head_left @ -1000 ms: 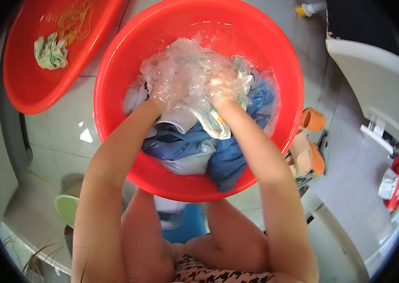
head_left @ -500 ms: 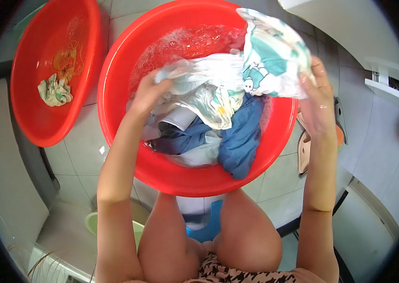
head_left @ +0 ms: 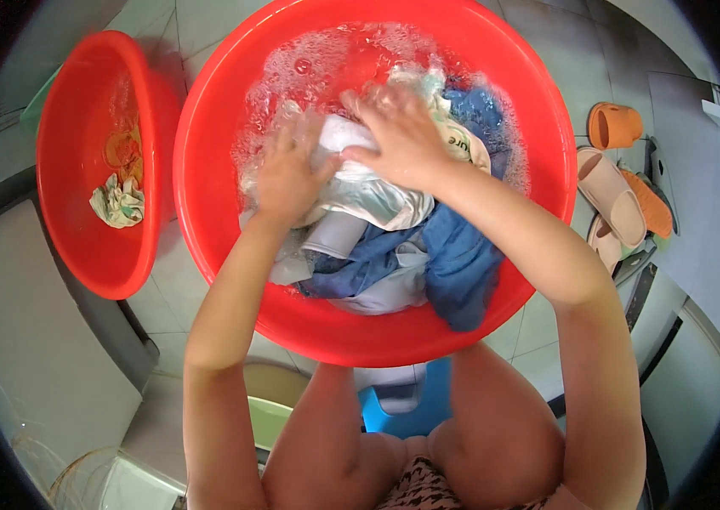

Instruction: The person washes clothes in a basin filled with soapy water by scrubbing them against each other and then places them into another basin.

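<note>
A big red basin of sudsy water holds a heap of wet clothes in front of me. My left hand lies at the left of the heap, fingers spread and slightly blurred. Touching the white garment with green print from above is my right hand, its fingers stretched out and partly smeared by motion. That garment is bunched up under both palms. Nearer to me, blue cloth and a pale grey piece rest in the basin, the blue one lying against the near wall.
On the left stands a second red basin with a small crumpled pale cloth and orange items inside. Several slippers, including an orange one, lie on the tiled floor at right. A blue stool and a green basin are below.
The printed white garment, held up and spread between both hands before, is now down in the basin. My right hand has come left and inward, and both hands have let go.
</note>
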`<state>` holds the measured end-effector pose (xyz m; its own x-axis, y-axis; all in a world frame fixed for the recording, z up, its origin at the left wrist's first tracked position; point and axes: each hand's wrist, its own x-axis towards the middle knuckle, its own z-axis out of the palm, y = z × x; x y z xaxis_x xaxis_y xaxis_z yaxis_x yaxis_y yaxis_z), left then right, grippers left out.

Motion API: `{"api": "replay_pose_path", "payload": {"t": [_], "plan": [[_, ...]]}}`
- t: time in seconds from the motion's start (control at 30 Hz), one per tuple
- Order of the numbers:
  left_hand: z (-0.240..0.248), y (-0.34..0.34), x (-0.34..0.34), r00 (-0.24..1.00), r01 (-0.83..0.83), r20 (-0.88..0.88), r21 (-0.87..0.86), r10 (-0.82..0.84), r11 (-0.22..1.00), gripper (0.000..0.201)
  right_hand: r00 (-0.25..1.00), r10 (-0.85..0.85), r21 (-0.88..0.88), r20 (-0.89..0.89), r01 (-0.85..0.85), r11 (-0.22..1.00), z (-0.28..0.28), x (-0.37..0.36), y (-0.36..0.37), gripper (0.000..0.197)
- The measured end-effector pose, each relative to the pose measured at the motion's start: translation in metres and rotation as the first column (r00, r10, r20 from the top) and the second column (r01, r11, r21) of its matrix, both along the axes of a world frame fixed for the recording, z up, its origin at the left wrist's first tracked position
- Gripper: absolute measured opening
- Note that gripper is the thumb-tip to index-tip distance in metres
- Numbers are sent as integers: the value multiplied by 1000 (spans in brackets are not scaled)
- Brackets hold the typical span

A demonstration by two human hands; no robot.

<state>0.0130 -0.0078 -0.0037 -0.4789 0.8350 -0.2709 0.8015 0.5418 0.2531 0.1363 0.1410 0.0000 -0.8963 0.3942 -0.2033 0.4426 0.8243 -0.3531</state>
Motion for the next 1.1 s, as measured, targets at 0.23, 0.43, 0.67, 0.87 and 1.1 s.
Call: {"api": "replay_pose_path", "payload": {"t": [0.23,0.43,0.67,0.87,1.1], "plan": [[-60,15,-30,990,-135,-5,229,140,964,68,999,-40,79,-25,41,996,-43,-27,6,49],[-9,40,28,348,-826,933,260,89,500,31,742,-668,-967,56,206,148,-59,-37,-10,31],[19,43,4,690,-543,694,309,205,781,31,560,-827,-966,47,238,106,-15,-40,-34,29],[32,6,-46,827,-505,502,468,253,725,23,870,-485,-925,-87,110,363,52,-6,44,24],[43,7,-23,961,-202,274,595,39,778,41,744,-370,-496,-556,59,866,6,35,60,57]]}}
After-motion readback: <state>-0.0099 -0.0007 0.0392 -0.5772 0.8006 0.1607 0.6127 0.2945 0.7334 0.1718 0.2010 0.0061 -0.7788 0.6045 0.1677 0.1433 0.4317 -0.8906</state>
